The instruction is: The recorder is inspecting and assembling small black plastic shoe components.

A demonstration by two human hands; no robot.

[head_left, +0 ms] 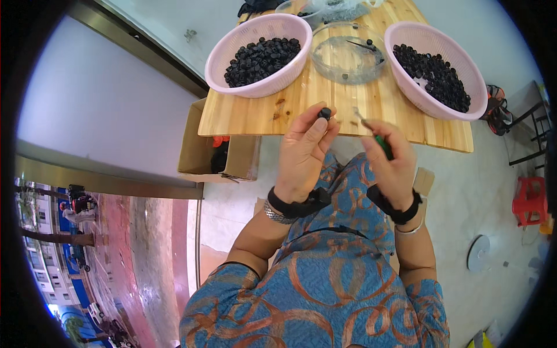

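My left hand pinches a small round black part between thumb and fingertips, just in front of the table's near edge. A hand's width to the right, my right hand is closed round a small tool with a green handle. Its thin metal tip points up and left toward the black part, without touching it. The tip is slightly blurred, so its exact shape is unclear. Pink basket at the left and pink basket at the right both hold many small black parts.
A clear round tub with a dark thin tool and a few black bits stands between the baskets on the wooden table. Below its left end sits an open cardboard box. A red stool stands at the far right.
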